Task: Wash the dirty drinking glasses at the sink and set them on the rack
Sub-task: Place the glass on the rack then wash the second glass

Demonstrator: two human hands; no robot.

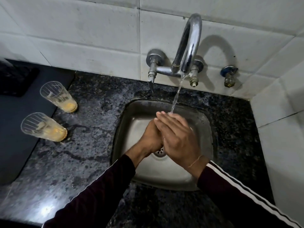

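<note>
Both hands, left [152, 137] and right [176, 137], grips open, press together under tap water [176, 96], two dirty glasses [57, 96] standing leftward.

The person wears a dark maroon long-sleeved top. The left sleeve [92, 191] is plain, its cuff ending short of the wrist. The right sleeve [246, 199] carries white stripes running along its outer edge from the cuff upward. Just beyond the right cuff, a thin tan thread bracelet [195, 161] circles the wrist.
</note>
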